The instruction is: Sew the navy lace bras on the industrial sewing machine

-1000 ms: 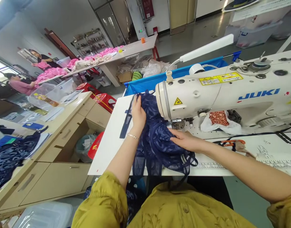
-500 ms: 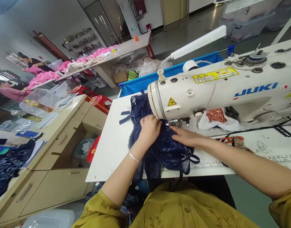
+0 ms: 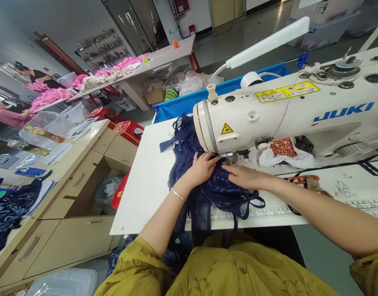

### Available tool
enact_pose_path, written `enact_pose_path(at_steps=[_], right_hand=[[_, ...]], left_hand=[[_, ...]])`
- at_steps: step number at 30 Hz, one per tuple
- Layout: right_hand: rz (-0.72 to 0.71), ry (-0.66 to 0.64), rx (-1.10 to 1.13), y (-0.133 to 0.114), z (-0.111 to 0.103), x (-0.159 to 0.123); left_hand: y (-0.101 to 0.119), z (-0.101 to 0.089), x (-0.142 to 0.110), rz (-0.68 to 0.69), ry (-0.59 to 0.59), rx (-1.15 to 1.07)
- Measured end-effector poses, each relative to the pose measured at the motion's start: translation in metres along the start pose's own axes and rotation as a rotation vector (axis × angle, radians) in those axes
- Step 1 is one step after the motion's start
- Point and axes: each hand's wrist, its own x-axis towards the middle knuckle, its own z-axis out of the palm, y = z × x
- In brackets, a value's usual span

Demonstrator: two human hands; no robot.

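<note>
A navy mesh garment [image 3: 219,195] with thin straps lies bunched on the sewing machine table, under the head of the white sewing machine [image 3: 238,119]. My left hand [image 3: 203,167] rests on the cloth just left of the presser foot [image 3: 227,155], its fingers stretched towards the foot and its thumb apart. To the right of it, my right hand [image 3: 246,176] grips the garment's edge by the foot; the thumb shows, while the other fingers are partly hidden by the cloth. The needle tip is too small to make out.
A white cloth pouch of copper-coloured bits [image 3: 283,149] sits under the machine arm. Orange-handled scissors [image 3: 302,179] lie right of my right hand. Behind hangs a blue cloth trough [image 3: 176,107]. A wooden cabinet [image 3: 74,185] stands left; two people work at pink fabric farther back.
My left hand has opened from a curled grip to stretched fingers, moving slightly right towards the presser foot. My right hand stays at the garment's edge. The view has shifted slightly.
</note>
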Motion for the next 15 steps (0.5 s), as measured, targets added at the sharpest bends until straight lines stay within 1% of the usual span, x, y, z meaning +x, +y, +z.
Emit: enact_pose_path(at_steps=[2,3,4,5,8,10,12,15], right_hand=[[0.002,-0.062,-0.023,0.0,-0.001,0.001],[0.019,-0.079,-0.043,0.0,-0.004,0.001],[0.044,-0.067,-0.073,0.0,-0.008,0.002],[0.082,-0.029,-0.11,0.0,-0.013,0.003],[0.219,0.136,-0.222,0.002,-0.025,0.008],[0.265,0.198,-0.269,0.007,-0.028,0.012],[0.265,0.206,-0.289,0.012,-0.025,0.017],[0.197,0.235,-0.26,0.021,-0.017,0.022]], left_hand=[[-0.005,0.001,-0.001,0.037,-0.004,0.025],[-0.006,0.0,-0.001,0.05,-0.015,0.037],[-0.007,-0.001,-0.001,0.06,-0.027,0.048],[-0.006,-0.003,0.0,0.066,-0.041,0.059],[-0.002,-0.006,0.006,0.055,-0.075,0.09],[0.0,-0.003,0.01,0.032,-0.072,0.085],[-0.001,0.003,0.011,0.027,-0.01,0.021],[-0.004,0.014,0.01,0.022,0.172,-0.145]])
